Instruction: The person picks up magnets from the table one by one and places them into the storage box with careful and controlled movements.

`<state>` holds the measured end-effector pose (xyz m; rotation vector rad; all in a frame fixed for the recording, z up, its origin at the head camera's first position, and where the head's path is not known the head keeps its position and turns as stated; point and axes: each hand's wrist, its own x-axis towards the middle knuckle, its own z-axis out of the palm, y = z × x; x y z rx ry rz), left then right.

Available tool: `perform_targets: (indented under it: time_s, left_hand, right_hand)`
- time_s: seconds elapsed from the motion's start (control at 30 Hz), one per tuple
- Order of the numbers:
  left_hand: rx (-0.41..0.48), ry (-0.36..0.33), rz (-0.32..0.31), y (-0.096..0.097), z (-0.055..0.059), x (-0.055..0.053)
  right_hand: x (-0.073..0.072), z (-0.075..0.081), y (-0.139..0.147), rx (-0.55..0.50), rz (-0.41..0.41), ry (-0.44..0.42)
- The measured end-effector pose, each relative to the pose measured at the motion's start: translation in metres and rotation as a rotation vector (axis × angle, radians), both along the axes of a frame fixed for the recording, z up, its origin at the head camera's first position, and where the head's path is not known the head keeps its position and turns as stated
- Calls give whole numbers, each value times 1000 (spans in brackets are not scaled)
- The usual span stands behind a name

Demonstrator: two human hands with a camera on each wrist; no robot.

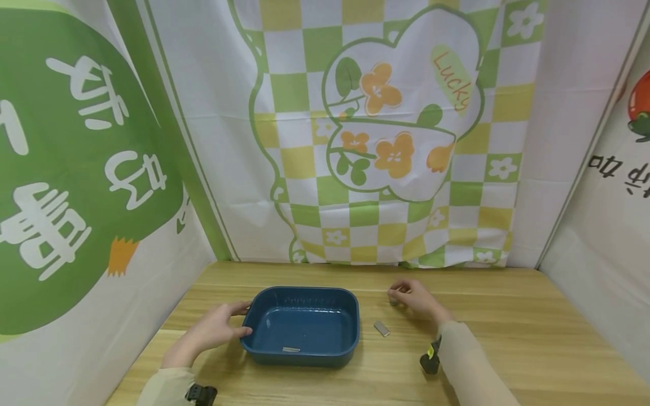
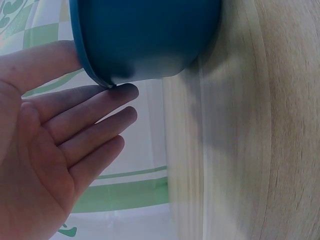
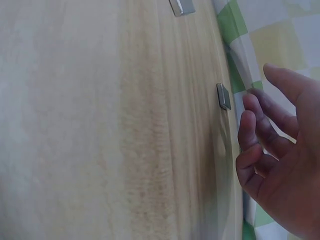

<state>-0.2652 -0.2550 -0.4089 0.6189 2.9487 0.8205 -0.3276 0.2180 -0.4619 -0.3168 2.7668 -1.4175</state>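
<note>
Wooden table: left hand touches blue tub, small metallic piece inside.

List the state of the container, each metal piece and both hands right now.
Blue container: upright, open-topped, on the table.
Metal inside it: lying near the front wall; piece count unclear.
Middle metal piece: lying flat on the table, untouched.
Far metal piece: by the right fingertips, not gripped.
Left hand: touching the container's rim.
Right hand: fingers loosely bent, holding nothing.
</note>
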Motion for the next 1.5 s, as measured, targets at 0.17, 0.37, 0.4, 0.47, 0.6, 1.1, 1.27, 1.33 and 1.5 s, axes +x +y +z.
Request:
perform_targets:
  time_s: [0.17,0.37,0.4,0.47,0.6,1.1,1.27,1.33,1.5]
  left_hand:
    - [4,0,-2,-1,0,0]
    - [8,-2,-6,-1,-1,0]
    - [9,-3,-7,-1,-1,0]
    - [10,-3,-7,-1,-1,0]
    - [10,1,-9,-2,-2,-1]
    - [25,-3,-14,-2,-2,0]
    - [23,-2,-14,-2,-1,-1]
    - [24,1,-14,-2,-1,-1]
    - [21,4,-13,-3,-1,-1]
  right_hand:
    - [0,-3,1,3,-61,-15]
    - [2,-7,3,20,-77,-14]
    - [2,-8,3,22,-83,-14]
    - [2,-9,3,34,-92,-14]
    - [2,-10,3,49,-104,-21]
    - [4,-12,-2,126,-152,-10]
    - [2,-14,-4,149,-173,-10]
    - [1,-14,-4,151,-179,-10]
    - [-1,-15,-4,139,-184,-12]
